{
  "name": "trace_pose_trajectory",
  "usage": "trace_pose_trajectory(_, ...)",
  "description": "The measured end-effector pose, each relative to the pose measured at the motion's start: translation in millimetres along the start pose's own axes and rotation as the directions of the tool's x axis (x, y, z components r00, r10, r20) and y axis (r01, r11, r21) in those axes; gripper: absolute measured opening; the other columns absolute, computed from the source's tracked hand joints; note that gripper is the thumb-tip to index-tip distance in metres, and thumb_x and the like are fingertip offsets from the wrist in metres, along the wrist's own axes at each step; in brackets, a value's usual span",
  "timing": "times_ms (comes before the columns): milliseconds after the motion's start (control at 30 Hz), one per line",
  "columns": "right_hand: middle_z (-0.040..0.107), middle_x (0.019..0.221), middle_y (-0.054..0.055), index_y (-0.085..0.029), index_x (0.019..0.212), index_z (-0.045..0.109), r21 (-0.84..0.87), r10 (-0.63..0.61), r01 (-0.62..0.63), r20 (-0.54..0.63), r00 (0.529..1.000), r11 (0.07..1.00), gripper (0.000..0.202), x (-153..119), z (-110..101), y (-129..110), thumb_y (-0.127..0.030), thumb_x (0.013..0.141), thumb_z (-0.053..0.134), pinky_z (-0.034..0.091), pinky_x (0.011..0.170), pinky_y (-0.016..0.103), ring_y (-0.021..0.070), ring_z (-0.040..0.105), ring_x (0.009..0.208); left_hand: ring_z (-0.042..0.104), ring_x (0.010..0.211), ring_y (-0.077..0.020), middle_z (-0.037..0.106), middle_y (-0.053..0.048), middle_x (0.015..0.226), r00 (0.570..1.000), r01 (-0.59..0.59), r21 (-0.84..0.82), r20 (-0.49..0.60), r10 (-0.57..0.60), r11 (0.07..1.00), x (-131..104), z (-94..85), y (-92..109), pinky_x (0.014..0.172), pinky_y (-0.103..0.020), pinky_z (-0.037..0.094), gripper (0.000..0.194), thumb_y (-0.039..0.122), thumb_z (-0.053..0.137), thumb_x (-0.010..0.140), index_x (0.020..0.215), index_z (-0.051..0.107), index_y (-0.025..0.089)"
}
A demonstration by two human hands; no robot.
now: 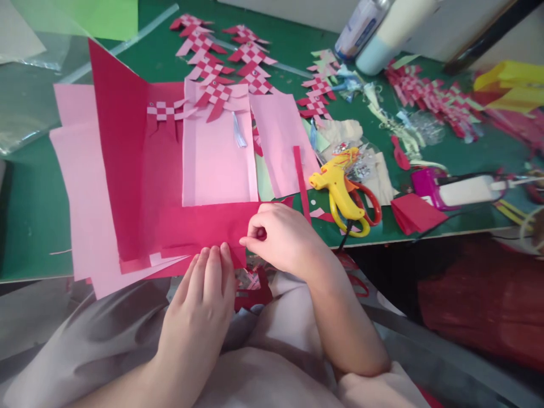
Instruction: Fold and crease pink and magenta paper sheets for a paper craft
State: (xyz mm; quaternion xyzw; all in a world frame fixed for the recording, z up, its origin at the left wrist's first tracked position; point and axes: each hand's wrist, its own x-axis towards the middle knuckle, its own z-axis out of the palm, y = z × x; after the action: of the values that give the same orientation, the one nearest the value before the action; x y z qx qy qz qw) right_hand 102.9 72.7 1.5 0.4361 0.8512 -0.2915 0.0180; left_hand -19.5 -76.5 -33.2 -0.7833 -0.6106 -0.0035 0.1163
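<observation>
A red paper sheet (204, 224) lies at the table's near edge, with a narrow fold along its front. My left hand (202, 306) is open, its fingers lying flat with their tips on that fold. At the sheet's right end, my right hand (289, 241) is closed, fingers curled and thumb at the paper's edge. Under the red sheet lie pink paper sheets (80, 187) and a red folded card (121, 158), its left flap raised. A pink paper panel (219, 153) sits behind the hands, with a woven paper fish (216, 93) over its top.
A yellow glue gun (338, 181) rests by orange-handled scissors (369, 201) right of my hands. Several woven paper fish (250, 54) line the back. A spray can (361, 25) and a pale bottle (391, 37) stand at the wall. A red strip (301, 181) lies nearby.
</observation>
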Motion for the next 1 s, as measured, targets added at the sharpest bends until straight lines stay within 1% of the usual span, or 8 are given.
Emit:
trace_pose_trajectory(167, 0.061, 0.073, 0.001, -0.017, 0.061, 0.062, -0.01, 0.0, 0.0, 0.008, 1.0, 1.0, 0.02, 0.4, 0.2, 0.2, -0.024, 0.079, 0.067, 0.038, 0.067, 0.027, 0.0137, 0.054, 0.072, 0.061, 0.108, -0.0353, 0.058, -0.028, 0.12, 1.0, 0.005, -0.003, -0.018, -0.005, 1.0, 1.3, -1.7, -1.0, 0.091, -0.045, 0.054, 0.05, 0.008, 0.052, 0.084, 0.131, 0.043, -0.005)
trace_pose_trajectory(300, 0.061, 0.073, 0.001, -0.017, 0.061, 0.062, -0.012, 0.001, -0.001, 0.013, 1.0, 1.0, 0.021, 1.1, 0.8, 0.6, -0.024, 0.079, 0.068, 0.037, 0.067, 0.027, 0.0139, 0.054, 0.073, 0.061, 0.11, -0.0361, 0.057, -0.029, 0.12, 1.0, -0.002, -0.017, 0.008, 0.002, 1.0, 2.0, -2.1, -1.3, 0.093, -0.046, 0.053, 0.051, 0.01, 0.056, 0.083, 0.13, 0.044, -0.005)
trace_pose_trajectory(400, 0.061, 0.073, 0.001, -0.017, 0.061, 0.062, -0.005, -0.002, 0.002, 0.006, 1.0, 1.0, 0.02, 1.6, 1.2, 1.0, -0.024, 0.079, 0.068, 0.037, 0.067, 0.027, 0.0141, 0.054, 0.074, 0.061, 0.108, -0.0364, 0.058, -0.028, 0.118, 1.0, -0.002, -0.025, 0.002, 0.002, 1.0, 3.4, -2.7, -1.8, 0.091, -0.045, 0.054, 0.054, 0.011, 0.06, 0.081, 0.13, 0.045, -0.005)
trace_pose_trajectory(467, 0.061, 0.073, 0.001, -0.018, 0.06, 0.062, -0.001, -0.015, 0.015, 0.001, 1.0, 1.0, 0.02, 1.5, 2.0, 2.0, -0.024, 0.078, 0.069, 0.037, 0.067, 0.027, 0.0141, 0.054, 0.073, 0.063, 0.105, -0.0365, 0.058, -0.028, 0.117, 1.0, 0.014, -0.019, -0.001, -0.014, 1.0, 4.0, -3.7, -2.4, 0.087, -0.045, 0.056, 0.057, 0.012, 0.063, 0.079, 0.13, 0.044, -0.003)
trace_pose_trajectory(567, 0.06, 0.07, 0.0, -0.018, 0.059, 0.061, -0.003, -0.043, 0.043, -0.023, 0.999, 0.999, 0.022, 0.9, 3.9, 4.4, -0.025, 0.078, 0.07, 0.037, 0.067, 0.027, 0.0139, 0.054, 0.072, 0.064, 0.102, -0.0362, 0.058, -0.028, 0.117, 0.997, 0.073, 0.012, 0.016, -0.073, 0.997, 2.7, -5.4, -3.9, 0.081, -0.044, 0.057, 0.06, 0.014, 0.067, 0.077, 0.132, 0.044, 0.001)
trace_pose_trajectory(667, 0.059, 0.067, 0.0, -0.018, 0.058, 0.059, -0.004, -0.064, 0.064, -0.045, 0.997, 0.998, 0.024, 0.4, 4.9, 5.9, -0.025, 0.078, 0.07, 0.037, 0.067, 0.027, 0.0137, 0.054, 0.071, 0.063, 0.102, -0.0373, 0.057, -0.029, 0.117, 0.992, 0.121, 0.047, 0.015, -0.122, 0.992, -0.5, -6.7, -6.0, 0.079, -0.044, 0.057, 0.06, 0.018, 0.067, 0.078, 0.13, 0.045, -0.002)
trace_pose_trajectory(767, 0.059, 0.066, -0.001, -0.018, 0.056, 0.058, 0.0, -0.064, 0.064, -0.035, 0.997, 0.998, 0.025, 0.3, 4.0, 5.1, -0.024, 0.078, 0.07, 0.036, 0.067, 0.027, 0.0137, 0.054, 0.07, 0.063, 0.102, -0.0387, 0.057, -0.031, 0.115, 0.989, 0.145, 0.073, 0.008, -0.146, 0.987, -2.6, -7.0, -7.6, 0.08, -0.044, 0.057, 0.061, 0.021, 0.067, 0.078, 0.128, 0.046, -0.006)
trace_pose_trajectory(1000, 0.059, 0.069, 0.0, -0.018, 0.058, 0.059, -0.003, -0.042, 0.042, -0.004, 0.999, 0.999, 0.024, 1.2, 2.0, 3.8, -0.025, 0.078, 0.069, 0.036, 0.065, 0.026, 0.014, 0.054, 0.071, 0.064, 0.099, -0.0398, 0.056, -0.033, 0.113, 0.991, 0.132, 0.057, -0.012, -0.132, 0.99, -2.0, -5.9, -9.0, 0.077, -0.044, 0.057, 0.062, 0.02, 0.069, 0.077, 0.127, 0.046, -0.008)
